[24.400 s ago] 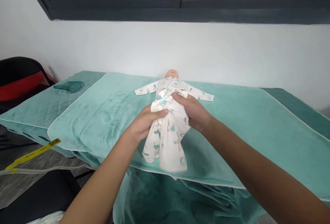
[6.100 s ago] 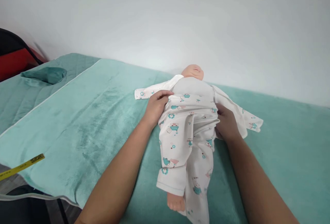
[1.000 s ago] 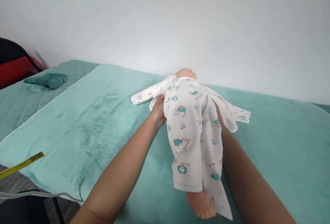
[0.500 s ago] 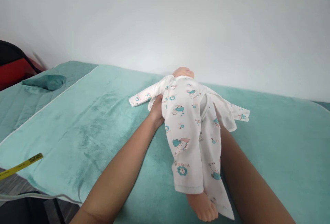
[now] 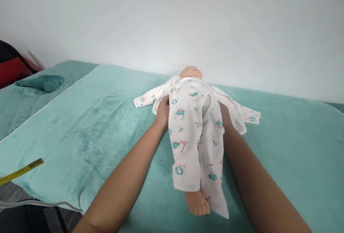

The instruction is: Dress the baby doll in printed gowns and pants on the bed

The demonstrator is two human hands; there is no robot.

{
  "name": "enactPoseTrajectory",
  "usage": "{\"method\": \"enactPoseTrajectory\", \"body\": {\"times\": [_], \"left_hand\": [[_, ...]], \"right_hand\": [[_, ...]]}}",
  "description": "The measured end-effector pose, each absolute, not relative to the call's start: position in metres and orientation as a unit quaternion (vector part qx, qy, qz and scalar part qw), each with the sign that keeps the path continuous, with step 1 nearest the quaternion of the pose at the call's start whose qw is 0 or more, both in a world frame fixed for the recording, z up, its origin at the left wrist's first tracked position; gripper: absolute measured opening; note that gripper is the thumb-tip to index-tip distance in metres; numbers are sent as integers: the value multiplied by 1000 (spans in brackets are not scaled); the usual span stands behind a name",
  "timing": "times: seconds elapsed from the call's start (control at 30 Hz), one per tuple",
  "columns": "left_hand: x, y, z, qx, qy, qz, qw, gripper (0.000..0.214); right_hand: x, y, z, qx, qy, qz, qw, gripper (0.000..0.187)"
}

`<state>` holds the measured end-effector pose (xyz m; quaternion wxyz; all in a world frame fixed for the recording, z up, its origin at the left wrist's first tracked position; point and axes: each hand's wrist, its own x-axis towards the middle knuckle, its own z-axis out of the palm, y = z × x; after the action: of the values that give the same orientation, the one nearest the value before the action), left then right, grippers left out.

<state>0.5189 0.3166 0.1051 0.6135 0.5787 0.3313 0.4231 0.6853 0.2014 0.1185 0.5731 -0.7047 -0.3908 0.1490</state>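
A baby doll [image 5: 191,72] lies on its back on the green cover, head toward the wall. It wears a white printed top [image 5: 150,95] with sleeves spread out, and matching trousers [image 5: 185,143]. One bare foot [image 5: 197,203] shows below a trouser leg; the other leg ends in loose, flat cloth. My left hand [image 5: 162,114] is closed around the doll's left-side waist as I see it, fingertips hidden behind the clothes. On the opposite side, my right hand [image 5: 225,114] reaches in at the waist, its fingers covered by the trousers and top.
The green padded bed cover [image 5: 107,118] runs up to a white wall [image 5: 134,22]. A face hole [image 5: 43,82] lies at the far left, near a red and black object [image 5: 12,70]. A yellow strip with black marks [image 5: 21,171] crosses the lower left edge.
The doll's trouser legs and foot have shifted left and up in the view. Both hands remain at the doll's waist, and my right wrist shows a little more. The view has tilted slightly downward.
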Motion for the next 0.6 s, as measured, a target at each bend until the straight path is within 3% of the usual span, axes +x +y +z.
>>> {"method": "enactPoseTrajectory", "body": {"times": [0.23,0.4,0.6], "left_hand": [[497,308,98,657,374,412,508,28],[451,254,91,643,389,436,495,27],[368,149,80,786,288,342,427,43]], "right_hand": [[659,157,112,-743,-334,103,571,33],[588,65,121,-707,-442,2,552,27],[528,20,123,-673,-656,-47,339,28]]}}
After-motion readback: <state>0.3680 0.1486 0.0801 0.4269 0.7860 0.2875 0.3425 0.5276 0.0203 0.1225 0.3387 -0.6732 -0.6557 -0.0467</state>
